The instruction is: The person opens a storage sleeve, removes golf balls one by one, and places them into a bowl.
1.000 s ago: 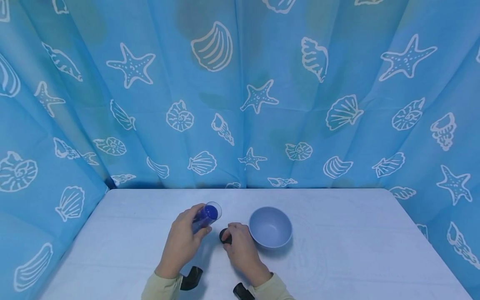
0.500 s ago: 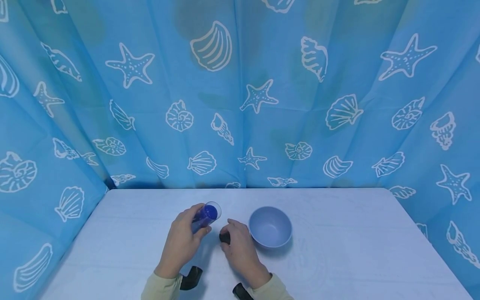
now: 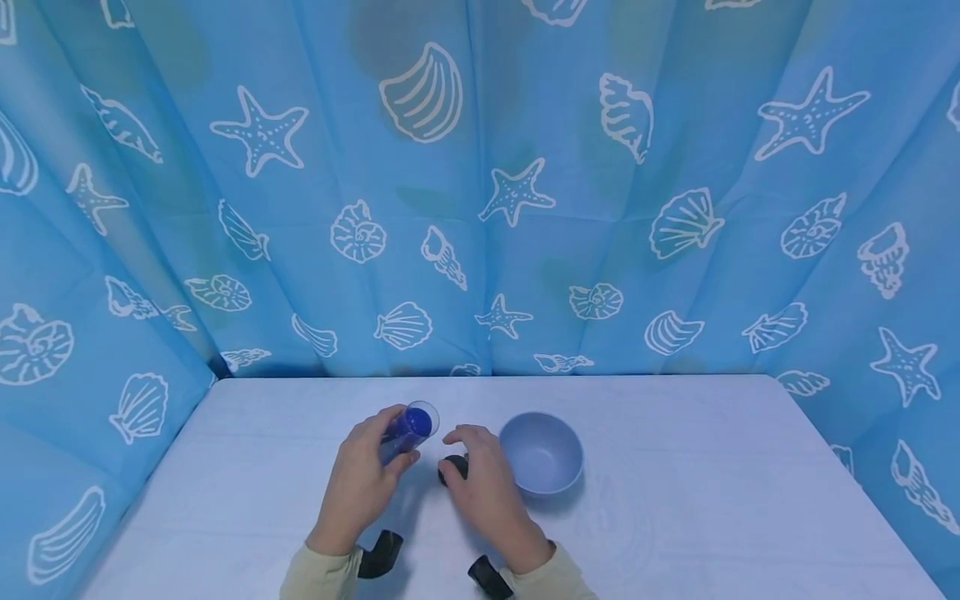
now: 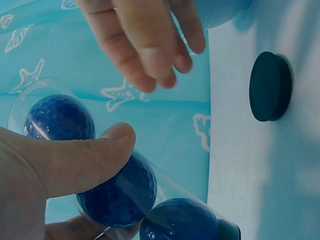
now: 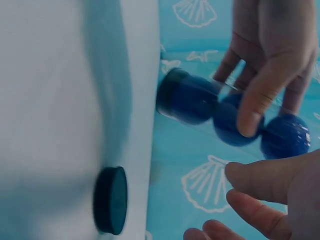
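My left hand [image 3: 356, 483] grips a clear plastic tube [image 3: 431, 408], tilted with its open mouth upward. Three dimpled blue golf balls [image 4: 120, 195] fill it in a row, and a dark cap [image 4: 229, 231] closes the lower end. On the white table lies a loose round black lid [image 5: 111, 200], apart from both hands in the wrist views. Above it, my right hand [image 3: 491, 492] hovers with fingers spread and nothing in them; the left wrist view has its fingertips near the tube's open mouth.
A blue-grey bowl [image 3: 542, 454] stands on the white table [image 3: 712, 500] just right of my right hand. Behind the table hangs a blue curtain [image 3: 480, 125] with white shells and starfish. A black curved piece [image 3: 380, 554] sits by my left sleeve, another [image 3: 491, 577] by the right.
My right hand has let go of the black lid, its fingers opening and lifting away while the lid stays on the table. The left hand with the tube has hardly moved.
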`<state>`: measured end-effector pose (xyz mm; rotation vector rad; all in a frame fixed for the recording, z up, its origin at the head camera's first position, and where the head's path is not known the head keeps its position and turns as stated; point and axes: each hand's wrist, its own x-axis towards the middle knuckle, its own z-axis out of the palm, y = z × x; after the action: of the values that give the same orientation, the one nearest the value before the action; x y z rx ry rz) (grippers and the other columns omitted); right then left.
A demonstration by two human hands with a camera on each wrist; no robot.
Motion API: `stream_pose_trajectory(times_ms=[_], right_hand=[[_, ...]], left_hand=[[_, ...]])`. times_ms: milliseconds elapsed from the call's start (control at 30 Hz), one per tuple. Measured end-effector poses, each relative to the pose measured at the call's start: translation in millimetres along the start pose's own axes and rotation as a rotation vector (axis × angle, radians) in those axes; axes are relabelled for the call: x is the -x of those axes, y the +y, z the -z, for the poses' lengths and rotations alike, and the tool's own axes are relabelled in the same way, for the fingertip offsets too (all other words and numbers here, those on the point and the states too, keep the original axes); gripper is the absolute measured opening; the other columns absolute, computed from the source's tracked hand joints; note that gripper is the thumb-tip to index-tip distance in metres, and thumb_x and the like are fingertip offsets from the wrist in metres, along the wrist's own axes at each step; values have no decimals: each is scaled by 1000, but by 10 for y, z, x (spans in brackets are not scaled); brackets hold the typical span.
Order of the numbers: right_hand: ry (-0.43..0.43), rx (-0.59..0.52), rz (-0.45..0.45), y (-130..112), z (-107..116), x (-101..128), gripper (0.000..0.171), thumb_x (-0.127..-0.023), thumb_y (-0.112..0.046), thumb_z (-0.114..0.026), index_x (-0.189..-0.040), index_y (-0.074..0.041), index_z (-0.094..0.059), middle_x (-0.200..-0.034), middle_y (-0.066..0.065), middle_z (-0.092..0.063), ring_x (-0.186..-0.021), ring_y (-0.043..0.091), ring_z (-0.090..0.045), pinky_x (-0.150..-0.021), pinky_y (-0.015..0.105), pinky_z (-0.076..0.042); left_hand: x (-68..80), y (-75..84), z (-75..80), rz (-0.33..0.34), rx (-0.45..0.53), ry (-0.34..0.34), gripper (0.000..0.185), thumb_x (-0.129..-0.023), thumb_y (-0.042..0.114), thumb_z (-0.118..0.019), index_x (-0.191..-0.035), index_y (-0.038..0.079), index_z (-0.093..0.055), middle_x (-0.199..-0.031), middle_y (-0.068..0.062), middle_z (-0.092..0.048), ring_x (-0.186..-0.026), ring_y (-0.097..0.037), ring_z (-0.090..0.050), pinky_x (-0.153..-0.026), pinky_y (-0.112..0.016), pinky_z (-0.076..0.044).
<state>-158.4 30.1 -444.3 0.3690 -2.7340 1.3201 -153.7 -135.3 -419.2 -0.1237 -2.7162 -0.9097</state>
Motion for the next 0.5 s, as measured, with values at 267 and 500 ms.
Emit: stream_pose_trajectory(times_ms=[267, 500], right_hand=[[84, -44, 5, -31, 98, -2, 30, -96, -14, -68, -125, -7, -64, -127, 14, -60, -105, 30, -65, -87, 41, -57], [117, -102, -9, -79, 172, 11, 36, -97, -15, -67, -131, -7, -60, -127, 14, -60, -105, 31, -65, -89, 45, -57]], left_hand=[[11, 0, 0, -13, 3, 10, 59, -83, 11, -84, -135, 6, -57, -129, -17, -65, -119, -38, -61, -101, -58, -47], [8, 13, -3, -9, 10, -4, 59, -83, 11, -83, -135, 5, -57, -130, -17, -64, -121, -39, -59, -102, -58, -47]])
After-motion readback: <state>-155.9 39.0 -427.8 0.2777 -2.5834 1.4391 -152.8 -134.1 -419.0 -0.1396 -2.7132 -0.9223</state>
